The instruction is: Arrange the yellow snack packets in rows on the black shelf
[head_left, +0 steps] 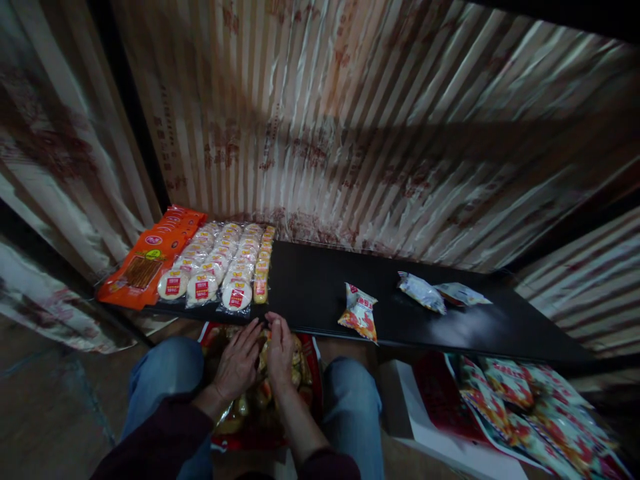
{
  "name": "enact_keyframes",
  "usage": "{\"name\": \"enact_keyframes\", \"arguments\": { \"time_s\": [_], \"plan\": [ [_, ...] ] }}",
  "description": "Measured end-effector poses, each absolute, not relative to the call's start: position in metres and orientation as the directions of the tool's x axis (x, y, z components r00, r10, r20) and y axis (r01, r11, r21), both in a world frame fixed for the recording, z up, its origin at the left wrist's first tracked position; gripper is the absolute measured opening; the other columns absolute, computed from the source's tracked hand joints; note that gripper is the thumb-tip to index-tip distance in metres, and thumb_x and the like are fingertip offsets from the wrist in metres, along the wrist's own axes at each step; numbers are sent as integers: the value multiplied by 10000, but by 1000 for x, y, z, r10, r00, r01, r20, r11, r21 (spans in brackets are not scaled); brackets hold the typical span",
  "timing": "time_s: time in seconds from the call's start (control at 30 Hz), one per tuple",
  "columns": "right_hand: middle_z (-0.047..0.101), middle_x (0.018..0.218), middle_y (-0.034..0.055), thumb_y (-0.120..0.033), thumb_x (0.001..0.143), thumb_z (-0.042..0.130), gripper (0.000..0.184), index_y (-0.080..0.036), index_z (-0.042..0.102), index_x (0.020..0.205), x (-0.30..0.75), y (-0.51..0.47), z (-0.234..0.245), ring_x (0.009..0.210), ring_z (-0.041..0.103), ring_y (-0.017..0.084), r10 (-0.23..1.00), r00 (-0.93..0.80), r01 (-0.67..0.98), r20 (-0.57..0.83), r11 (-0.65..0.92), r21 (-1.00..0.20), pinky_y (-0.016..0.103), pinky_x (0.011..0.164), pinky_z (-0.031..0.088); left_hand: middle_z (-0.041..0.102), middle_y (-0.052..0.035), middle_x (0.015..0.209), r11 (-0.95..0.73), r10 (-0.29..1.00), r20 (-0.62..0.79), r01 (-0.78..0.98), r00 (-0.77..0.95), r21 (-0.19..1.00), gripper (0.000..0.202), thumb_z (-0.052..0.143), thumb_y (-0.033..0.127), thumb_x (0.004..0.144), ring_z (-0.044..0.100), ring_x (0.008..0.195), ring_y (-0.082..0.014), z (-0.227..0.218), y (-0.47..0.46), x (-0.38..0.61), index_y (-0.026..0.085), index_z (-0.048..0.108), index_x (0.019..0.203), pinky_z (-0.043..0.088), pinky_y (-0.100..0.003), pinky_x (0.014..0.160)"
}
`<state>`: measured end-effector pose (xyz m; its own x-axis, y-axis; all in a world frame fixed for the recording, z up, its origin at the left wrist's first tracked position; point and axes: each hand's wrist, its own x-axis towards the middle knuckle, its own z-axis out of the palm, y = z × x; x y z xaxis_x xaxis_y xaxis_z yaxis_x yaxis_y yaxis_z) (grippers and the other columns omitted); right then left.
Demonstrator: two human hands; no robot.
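Left hand (239, 359) and right hand (281, 352) close together by shelf (310, 287) front, grip unclear; I'd keep yellow row (261, 275) straight.

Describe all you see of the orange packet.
The orange packet looks like glossy plastic, with a pink logo, a green label and brown sticks shown on its front. It lies slanted, face up, at the left end of the black shelf, beside the wrapped round snacks; contact is unclear. Smaller print is unreadable.
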<state>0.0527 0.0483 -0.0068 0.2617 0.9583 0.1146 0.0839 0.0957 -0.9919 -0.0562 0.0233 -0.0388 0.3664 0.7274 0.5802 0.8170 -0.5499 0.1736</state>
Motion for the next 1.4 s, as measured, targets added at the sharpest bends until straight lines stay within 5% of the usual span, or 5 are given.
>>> {"name": "enact_keyframes", "arguments": {
  "time_s": [0.2,0.53,1.07,1.27,1.4],
  "plan": [
    [683,928,70,-394,889,348,348,-198,635,910,54,24,-25,883,618,182,960,246,239,131,71,-968,313,852,458,480,-156,1365,-487,839,392,843,378,228,622,425,13,642,335,1340,-253,-57,5,-49,91,518,1252,382,-444,1038],
    [702,990,97,-186,793,428,301,-176,695,931,68,8,-68,969,634,211,983,159,612,-86,-167,-773,325,907,445,533,-150,1315,-272,961,121,921,247,279,476,405,52,742,462,1251,-267,-79,0,-48,121,588,1176,412,-454,999],
    [711,953,102,-124,760,442,292,-169,704,881,87,-10,-75,922,658,216,991,134,603,-10,-89,-792,308,860,475,628,-83,1203,-431,899,123,801,420,416,437,400,40,734,531,1173,-185,-87,-25,-39,145,642,1083,426,-361,1035],
    [711,933,108,-105,746,429,315,-166,708,880,91,-11,-83,923,657,231,993,120,632,21,-60,-773,328,865,478,570,-103,1280,-363,909,326,877,259,316,426,371,58,761,466,1245,-234,-93,-18,-38,148,638,1081,441,-418,998],
    [709,916,104,-109,749,440,297,-169,712,853,92,-10,-88,899,661,223,991,134,629,18,-72,-774,316,857,485,622,-102,1202,-256,935,309,932,171,257,431,404,82,746,527,1169,-249,-98,-10,-41,150,611,1119,429,-439,977]
  ]
}}
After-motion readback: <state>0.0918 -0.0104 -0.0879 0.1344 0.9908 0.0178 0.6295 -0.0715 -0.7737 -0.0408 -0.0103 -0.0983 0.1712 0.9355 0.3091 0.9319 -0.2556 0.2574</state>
